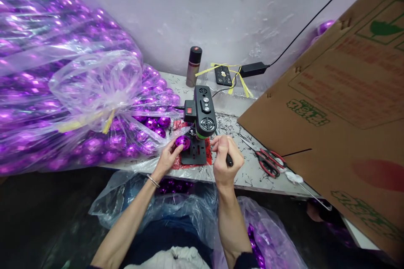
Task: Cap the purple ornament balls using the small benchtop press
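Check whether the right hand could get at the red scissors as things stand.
Probably yes. The scissors lie in the open on the table, just right of the right hand, with nothing between. But that hand is closed on the black lever, so it would have to let go first.

Both forearms stretched forward, bare, nearly parallel. Left hand (pixel 167 156) palm-up, fingers cupped and pinching, a thin bracelet at the wrist. Right hand (pixel 225 160) curled into a closed fist, thumb on top, wrist straight.

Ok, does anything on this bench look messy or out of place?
Yes: small dark shavings litter the table around the small black machine and red scissors. A big cardboard box leans tilted over the right end.
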`<state>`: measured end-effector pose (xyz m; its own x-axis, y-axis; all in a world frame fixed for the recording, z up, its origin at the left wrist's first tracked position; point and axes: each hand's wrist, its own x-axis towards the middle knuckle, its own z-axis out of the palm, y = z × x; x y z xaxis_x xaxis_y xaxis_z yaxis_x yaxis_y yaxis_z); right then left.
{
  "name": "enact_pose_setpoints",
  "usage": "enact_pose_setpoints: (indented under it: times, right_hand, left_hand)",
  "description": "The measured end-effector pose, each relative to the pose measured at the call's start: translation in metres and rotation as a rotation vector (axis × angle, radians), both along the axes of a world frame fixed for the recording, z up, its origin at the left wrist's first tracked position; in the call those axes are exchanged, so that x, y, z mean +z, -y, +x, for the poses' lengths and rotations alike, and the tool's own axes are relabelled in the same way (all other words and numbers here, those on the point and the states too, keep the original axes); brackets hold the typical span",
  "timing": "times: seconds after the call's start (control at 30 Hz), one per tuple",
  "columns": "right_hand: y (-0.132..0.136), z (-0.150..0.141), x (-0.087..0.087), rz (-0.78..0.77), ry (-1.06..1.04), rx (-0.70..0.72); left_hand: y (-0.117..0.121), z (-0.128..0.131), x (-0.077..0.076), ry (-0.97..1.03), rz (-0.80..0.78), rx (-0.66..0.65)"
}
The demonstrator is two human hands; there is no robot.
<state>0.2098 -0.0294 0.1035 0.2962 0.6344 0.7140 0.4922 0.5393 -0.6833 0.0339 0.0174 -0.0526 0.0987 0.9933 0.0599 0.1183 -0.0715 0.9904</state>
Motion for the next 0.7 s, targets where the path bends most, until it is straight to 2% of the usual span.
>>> enact_pose_setpoints:
  times: [0.2, 0.4, 0.57, 0.7]
  right_hand:
    - [0.000, 0.000, 0.000, 0.020, -0.004, 0.018]
    - [0.001, 0.000, -0.004, 0.032, -0.006, 0.021]
    - [0.003, 0.001, -0.007, 0.031, 0.019, 0.015]
    - [0.005, 0.002, -0.020, 0.028, 0.035, -0.009]
  left_hand:
    - [-0.001, 0.018, 0.000, -0.214, 0.137, 0.029]
    - [0.000, 0.028, 0.006, -0.455, 0.353, -0.047]
    - [0.002, 0.039, 0.000, -0.488, 0.402, -0.025]
    - [0.003, 0.044, -0.010, -0.468, 0.375, 0.004]
